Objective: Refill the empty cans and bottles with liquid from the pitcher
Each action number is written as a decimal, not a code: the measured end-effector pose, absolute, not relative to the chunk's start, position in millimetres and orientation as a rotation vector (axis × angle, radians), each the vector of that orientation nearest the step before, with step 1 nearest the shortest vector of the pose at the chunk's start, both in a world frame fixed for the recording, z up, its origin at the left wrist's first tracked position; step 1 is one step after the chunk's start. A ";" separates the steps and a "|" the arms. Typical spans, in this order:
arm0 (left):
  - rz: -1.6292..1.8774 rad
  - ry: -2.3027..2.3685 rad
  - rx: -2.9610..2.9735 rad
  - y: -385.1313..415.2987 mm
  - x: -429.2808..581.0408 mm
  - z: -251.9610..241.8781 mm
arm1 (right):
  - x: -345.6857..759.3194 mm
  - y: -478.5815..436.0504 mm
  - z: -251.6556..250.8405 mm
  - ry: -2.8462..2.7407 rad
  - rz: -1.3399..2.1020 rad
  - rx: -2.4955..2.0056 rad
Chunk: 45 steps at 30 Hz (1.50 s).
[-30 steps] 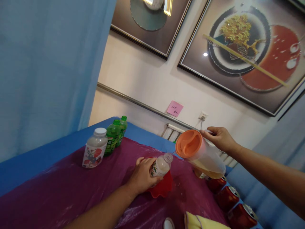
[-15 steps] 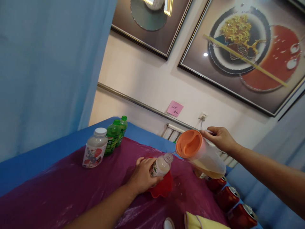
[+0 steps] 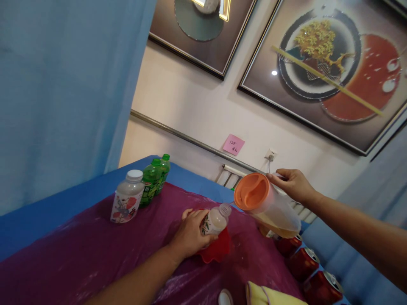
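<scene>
My left hand point(image 3: 191, 232) is wrapped round a small uncapped bottle point(image 3: 215, 221) with a leaf-patterned label, holding it over a red scalloped dish point(image 3: 219, 249). The bottle leans to the right in view and has pale liquid inside. By its handle, my right hand point(image 3: 294, 183) grips a clear pitcher point(image 3: 276, 214) with an orange lid point(image 3: 252, 191). The pitcher is tipped so that its lid end points at the bottle's mouth. Yellowish liquid lies along its lower side. A thin stream seems to run between spout and mouth, though it is hard to make out.
A white-capped bottle point(image 3: 127, 197) and two green bottles point(image 3: 151, 182) stand at the left. Several red cans point(image 3: 322, 288) line the right edge. A yellow cloth point(image 3: 270, 294) and a white cap point(image 3: 225, 297) lie in front on the purple sheet point(image 3: 127, 258).
Almost nothing differs. Both hands, the bottle and the tipped pitcher keep practically the same positions.
</scene>
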State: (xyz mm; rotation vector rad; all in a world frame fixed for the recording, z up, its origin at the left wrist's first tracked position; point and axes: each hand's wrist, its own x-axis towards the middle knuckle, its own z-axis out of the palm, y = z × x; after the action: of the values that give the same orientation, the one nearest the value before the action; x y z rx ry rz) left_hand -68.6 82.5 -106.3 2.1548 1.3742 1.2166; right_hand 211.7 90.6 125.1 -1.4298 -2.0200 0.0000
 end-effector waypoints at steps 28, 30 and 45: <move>1.221 1.354 2.154 80.1 -69.2 -104.4 | 209.0 91.3 123.1 -2.021 -0.026 -1.421; 1.221 1.349 2.154 79.8 -69.1 -104.2 | 208.9 91.2 123.3 -2.027 -0.028 -1.428; 1.221 1.356 2.142 78.4 -69.3 -100.9 | 209.3 92.5 123.4 -2.040 -0.038 -1.441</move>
State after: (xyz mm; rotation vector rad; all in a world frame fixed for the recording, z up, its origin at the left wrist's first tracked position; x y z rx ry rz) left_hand -69.3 78.4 -100.9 2.1421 1.3562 1.2211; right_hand 209.3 92.5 123.4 -1.4410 -2.0395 -0.0384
